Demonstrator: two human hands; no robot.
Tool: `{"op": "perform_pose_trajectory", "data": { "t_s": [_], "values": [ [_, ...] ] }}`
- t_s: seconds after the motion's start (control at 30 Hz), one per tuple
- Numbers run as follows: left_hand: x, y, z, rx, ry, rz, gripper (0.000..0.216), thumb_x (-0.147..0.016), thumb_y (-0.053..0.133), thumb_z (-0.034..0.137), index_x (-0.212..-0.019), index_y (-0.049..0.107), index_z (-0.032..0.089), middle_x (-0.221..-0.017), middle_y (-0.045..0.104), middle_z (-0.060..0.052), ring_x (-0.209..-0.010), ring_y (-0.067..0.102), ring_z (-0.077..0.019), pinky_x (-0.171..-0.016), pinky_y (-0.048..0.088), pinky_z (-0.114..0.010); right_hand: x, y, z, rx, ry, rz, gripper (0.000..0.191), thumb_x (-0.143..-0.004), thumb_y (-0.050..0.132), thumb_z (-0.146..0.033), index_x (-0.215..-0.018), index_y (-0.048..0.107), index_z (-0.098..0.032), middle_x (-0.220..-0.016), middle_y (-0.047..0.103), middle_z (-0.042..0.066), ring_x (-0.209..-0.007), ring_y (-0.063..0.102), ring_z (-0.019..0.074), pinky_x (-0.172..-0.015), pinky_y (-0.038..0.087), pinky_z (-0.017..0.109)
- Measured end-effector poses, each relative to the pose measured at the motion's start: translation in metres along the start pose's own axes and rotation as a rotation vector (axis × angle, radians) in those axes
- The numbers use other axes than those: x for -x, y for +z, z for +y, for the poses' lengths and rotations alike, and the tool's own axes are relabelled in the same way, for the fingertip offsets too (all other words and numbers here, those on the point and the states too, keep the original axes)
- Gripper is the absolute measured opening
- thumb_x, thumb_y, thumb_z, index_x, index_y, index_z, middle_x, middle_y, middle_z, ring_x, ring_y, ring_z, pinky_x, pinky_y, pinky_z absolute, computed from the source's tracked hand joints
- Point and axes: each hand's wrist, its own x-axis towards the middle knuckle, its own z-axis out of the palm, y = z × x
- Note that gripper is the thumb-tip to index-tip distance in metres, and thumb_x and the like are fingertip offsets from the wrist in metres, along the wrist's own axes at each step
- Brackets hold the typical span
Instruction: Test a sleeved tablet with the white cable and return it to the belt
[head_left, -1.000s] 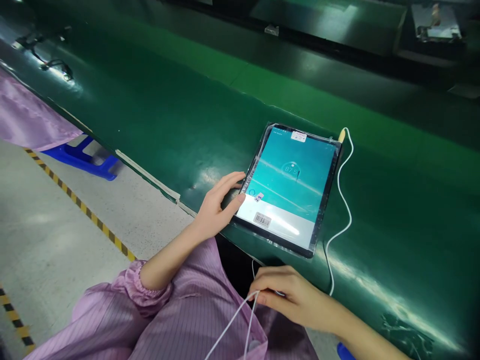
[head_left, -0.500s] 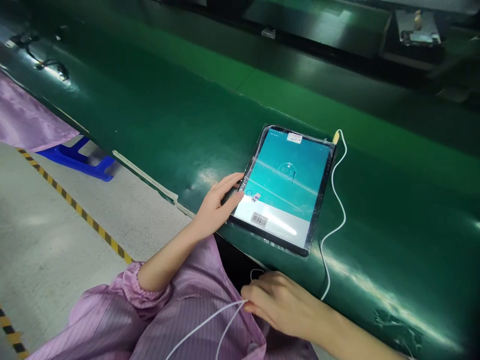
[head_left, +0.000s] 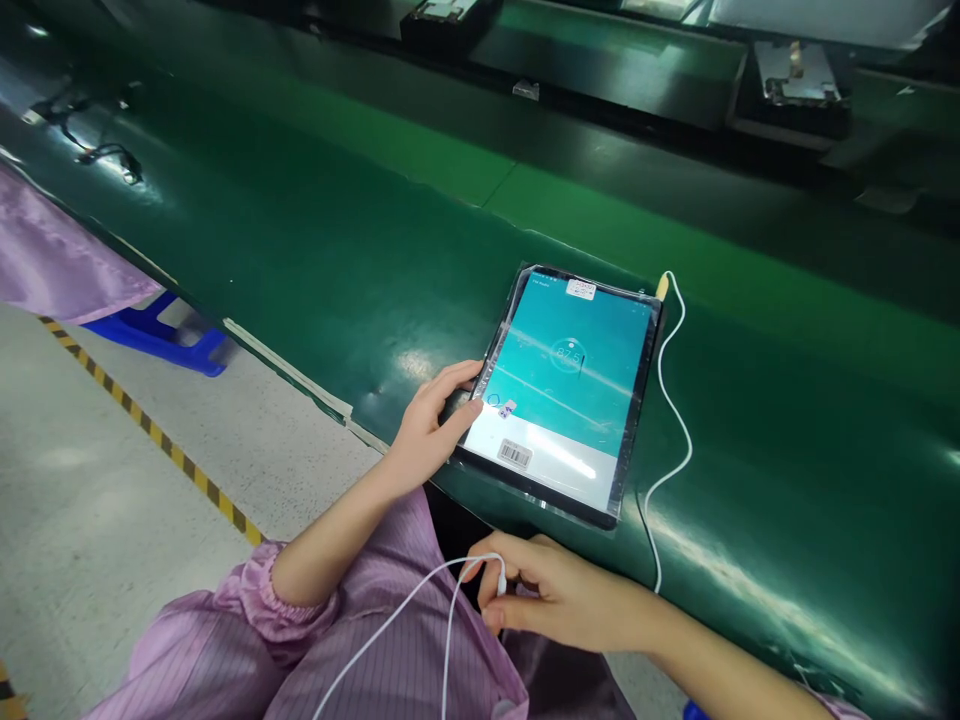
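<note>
The tablet (head_left: 570, 370) is lying on the counter (head_left: 337, 260), near the front edge. The left hand (head_left: 435, 420) is touching its left side; whether gripping, I cannot tell. The right hand (head_left: 555, 590) is pinching a plug (head_left: 502, 580). The lead (head_left: 689, 448) is passing near the forearm (head_left: 660, 625); snagging it could be risking a dragged tablet.

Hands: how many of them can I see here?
2: the left hand at the left edge of the tablet, and the right hand with a white cable end in its grip. Any others may be out of view.
</note>
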Motion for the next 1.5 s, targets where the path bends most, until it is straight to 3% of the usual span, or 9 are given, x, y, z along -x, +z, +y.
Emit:
{"op": "perform_pose_trajectory", "data": {
  "t_s": [0.2,0.73,1.0,1.5],
  "values": [
    [0.0,0.0,0.002,-0.013,-0.007,-0.006,0.036,-0.088,0.06,0.033,-0.123,0.064,0.024,-0.136,0.06,-0.006,-0.118,0.056,-0.0268,-0.105,0.038,-0.042,0.0,-0.001,0.002,-0.186,0.071,0.007,0.047,-0.088,0.067,-0.05,-0.121,0.055,-0.019,-0.082,0.062,-0.002,-0.056,0.051,0.0063,-0.053,0.041,0.02],
    [0.001,-0.001,-0.003,-0.052,0.039,-0.014,0.039,-0.086,0.057,0.027,-0.125,0.061,0.026,-0.136,0.059,-0.006,-0.117,0.056,-0.0268,-0.105,0.038,-0.046,0.0,0.0,0.006,-0.166,0.005,0.027,0.037,-0.093,0.062,-0.045,-0.118,0.055,-0.018,-0.083,0.058,-0.001,-0.06,0.053,0.0064,-0.056,0.04,0.021],
    [0.004,0.0,-0.001,-0.175,0.092,-0.025,0.059,-0.079,0.073,0.04,-0.133,0.052,0.026,-0.139,0.055,-0.009,-0.117,0.057,-0.0295,-0.105,0.04,-0.048,-0.001,0.0,0.003,-0.121,0.028,0.023,0.038,-0.094,0.059,-0.048,-0.118,0.055,-0.018,-0.083,0.059,0.0,-0.059,0.053,0.0073,-0.055,0.04,0.021],
    [0.003,-0.011,-0.007,-0.131,0.173,-0.149,0.047,-0.095,0.056,0.035,-0.141,0.046,0.031,-0.147,0.049,-0.007,-0.135,0.045,-0.0289,-0.112,0.031,-0.049,-0.001,0.0,0.002,-0.13,0.019,0.035,0.036,-0.093,0.06,-0.048,-0.112,0.056,-0.018,-0.082,0.058,-0.001,-0.06,0.053,0.0068,-0.058,0.043,0.02]
  ]
}}
